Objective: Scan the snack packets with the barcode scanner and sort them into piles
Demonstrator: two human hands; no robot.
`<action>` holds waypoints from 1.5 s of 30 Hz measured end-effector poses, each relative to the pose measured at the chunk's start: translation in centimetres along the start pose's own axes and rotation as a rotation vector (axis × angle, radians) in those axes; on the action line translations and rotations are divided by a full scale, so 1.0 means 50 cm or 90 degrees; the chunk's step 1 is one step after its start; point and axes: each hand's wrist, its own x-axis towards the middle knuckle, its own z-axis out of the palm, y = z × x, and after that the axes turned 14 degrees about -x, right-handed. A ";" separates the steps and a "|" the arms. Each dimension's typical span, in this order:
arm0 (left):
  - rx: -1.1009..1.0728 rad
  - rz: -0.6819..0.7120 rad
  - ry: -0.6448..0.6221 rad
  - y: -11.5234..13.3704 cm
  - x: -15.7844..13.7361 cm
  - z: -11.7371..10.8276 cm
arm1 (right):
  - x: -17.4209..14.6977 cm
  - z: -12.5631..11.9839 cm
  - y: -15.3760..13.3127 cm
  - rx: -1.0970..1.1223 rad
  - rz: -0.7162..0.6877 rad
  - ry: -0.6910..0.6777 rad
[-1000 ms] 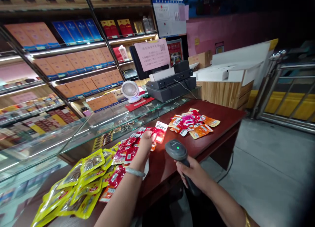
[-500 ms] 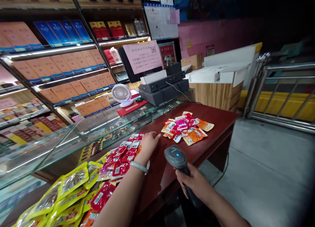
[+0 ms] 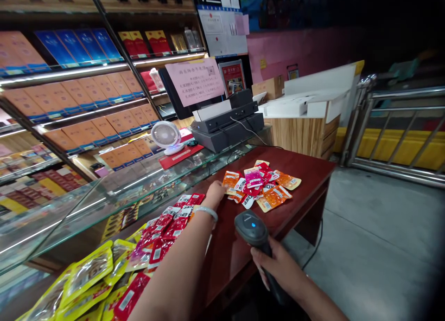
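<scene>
My left hand [image 3: 214, 195] reaches to the left edge of a pile of small red, pink and orange snack packets [image 3: 253, 178]. Its fingers are closed at an orange snack packet [image 3: 231, 180] there; the fingertips are partly hidden. My right hand [image 3: 278, 265] is wrapped round the handle of a dark grey barcode scanner [image 3: 253, 228] with a blue light on top. Under and beside my left forearm lie several red snack packets [image 3: 175, 227]. Larger yellow snack bags [image 3: 88, 270] are heaped at the lower left.
The packets lie on a dark red wooden table [image 3: 306, 161] beside a glass display counter [image 3: 135, 191]. A small white fan [image 3: 166, 135] and a black cash-register unit [image 3: 227, 121] stand behind. Boxed goods fill the shelves [image 3: 86, 93]. A metal railing [image 3: 399, 131] is at the right.
My left hand has moved forward from beside the red packets to the pile, closing at an orange snack packet, which now shows further left. My right hand still holds the scanner, slightly lower.
</scene>
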 end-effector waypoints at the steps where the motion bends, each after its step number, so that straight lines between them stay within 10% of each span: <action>1: -0.012 0.001 0.008 -0.007 -0.010 -0.009 | -0.001 -0.001 -0.001 -0.006 -0.003 0.005; 17: -0.191 -0.031 0.056 -0.117 -0.218 -0.195 | -0.032 0.078 -0.033 0.011 -0.028 -0.072; 23: 0.294 0.018 0.281 -0.088 -0.236 -0.295 | -0.027 0.064 -0.027 0.004 -0.025 -0.056; 30: 0.285 0.103 0.028 -0.030 -0.166 -0.121 | -0.003 0.025 0.003 0.013 -0.009 -0.001; 35: 0.256 0.064 -0.004 0.018 -0.114 0.005 | -0.002 0.001 -0.002 -0.003 0.017 0.027; 45: 0.252 -0.001 -0.050 0.004 -0.123 -0.051 | 0.006 -0.009 -0.004 0.000 -0.001 0.045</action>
